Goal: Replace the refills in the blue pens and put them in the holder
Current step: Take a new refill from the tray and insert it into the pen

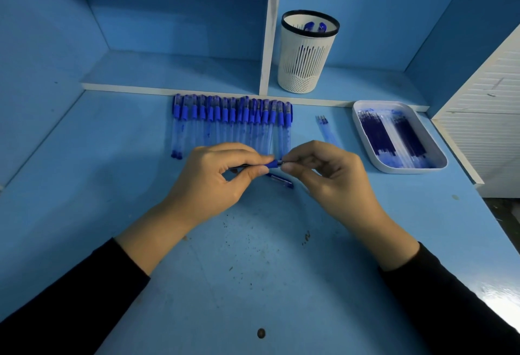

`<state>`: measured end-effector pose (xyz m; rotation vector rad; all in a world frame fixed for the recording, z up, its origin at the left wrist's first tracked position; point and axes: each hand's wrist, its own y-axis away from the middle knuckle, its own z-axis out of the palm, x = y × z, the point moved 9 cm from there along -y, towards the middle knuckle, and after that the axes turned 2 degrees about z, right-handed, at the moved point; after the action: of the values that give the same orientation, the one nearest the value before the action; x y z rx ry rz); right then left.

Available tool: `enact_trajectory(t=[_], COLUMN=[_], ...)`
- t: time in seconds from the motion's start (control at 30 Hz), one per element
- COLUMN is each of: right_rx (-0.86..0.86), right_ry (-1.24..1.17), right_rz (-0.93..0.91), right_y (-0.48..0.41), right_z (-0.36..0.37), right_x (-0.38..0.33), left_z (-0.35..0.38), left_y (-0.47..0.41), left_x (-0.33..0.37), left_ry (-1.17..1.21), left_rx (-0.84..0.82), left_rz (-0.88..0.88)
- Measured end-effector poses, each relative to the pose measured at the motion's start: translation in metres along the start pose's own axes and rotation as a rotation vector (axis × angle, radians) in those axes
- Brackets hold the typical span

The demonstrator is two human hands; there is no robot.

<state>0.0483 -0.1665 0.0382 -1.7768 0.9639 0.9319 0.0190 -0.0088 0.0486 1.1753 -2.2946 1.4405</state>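
Centre of the blue desk [253, 270], held a little above the surface: one blue pen [271, 164], roughly level, tip end to the right, caught between both hands. On the left hand [213, 177], fingers curled, thumb and forefinger pinching the pen at its blue grip section, a dark length of it showing through the gap under the knuckles. On the right hand [326, 174], thumb and forefinger pressed together on the pen's tip end, just beside the left fingertips, other fingers loosely curled behind; too small to tell whether gripping the nose piece or the refill point. Just below the pinch, flat on the desk in the gap between the two hands, a small blue pen part [281, 179]. Behind the hands, a long row of blue pens [232, 124], side by side against the shelf edge, blue parts toward the back, clear barrels toward the front, nearest ends partly hidden by the knuckles. To the right of the row and apart from it, a few loose refills [325, 129] lying together. Further right, a white tray [408, 170] with dark blue refills [391, 135] packed inside in bundles. Up on the shelf [174, 73], right compartment, the white holder [306, 56] with its black rim, upright, two blue pen tops [315, 27] just peeking out inside. Black sleeves [70, 298] down both forearms. Far right, a white slatted panel [484, 118].
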Motion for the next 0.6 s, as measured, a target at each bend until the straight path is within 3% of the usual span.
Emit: enact_trajectory(t=[0.13,0.27,0.43,0.6], right_rx=[0.046,0.073,0.014,-0.211], right_ry=[-0.168,-0.302,0.169,0.427], right_rz=[0.152,0.304,0.229,0.03], right_y=[0.001,0.0,-0.002,0.003], right_z=[0.0,-0.005,-0.015,0.007], right_x=[0.01,0.023,0.027,0.018], left_z=[0.0,-0.003,-0.011,-0.009], left_y=[0.0,-0.002,-0.001,-0.001], left_x=[0.006,-0.005,-0.025,-0.029], left_ry=[-0.06,-0.05,-0.027,-0.014], left_rx=[0.001,0.009,0.038,0.014], left_rz=[0.066,-0.007,-0.159,-0.205])
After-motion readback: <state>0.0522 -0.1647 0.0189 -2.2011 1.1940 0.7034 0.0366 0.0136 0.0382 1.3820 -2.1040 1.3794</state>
